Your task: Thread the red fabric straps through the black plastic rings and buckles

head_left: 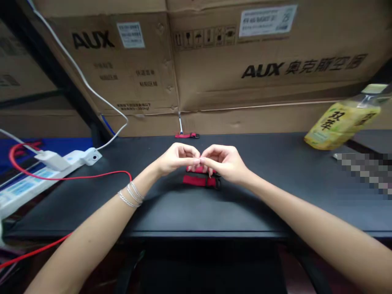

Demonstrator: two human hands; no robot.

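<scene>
My left hand [180, 158] and my right hand [225, 162] meet fingertip to fingertip over the middle of the black table. Both are closed in a pinch, thumbs against forefingers. Whatever lies between the fingertips is too small or hidden to name. Just below the fingers is a red strap [198, 180] with a black buckle at its right end, lying flat. Another piece of red strap [196, 169] shows right under my fingers, partly covered by them; I cannot tell if it is held. Farther back, a small red strap [183, 136] with a dark buckle lies near the cardboard.
Large cardboard boxes [208, 90] stand along the table's back. On the left are a white power strip [21, 185], a white cable and a red cable [101, 175]. A yellow-labelled bottle [339, 122] leans at the right. The table's front edge [208, 234] runs beneath my forearms.
</scene>
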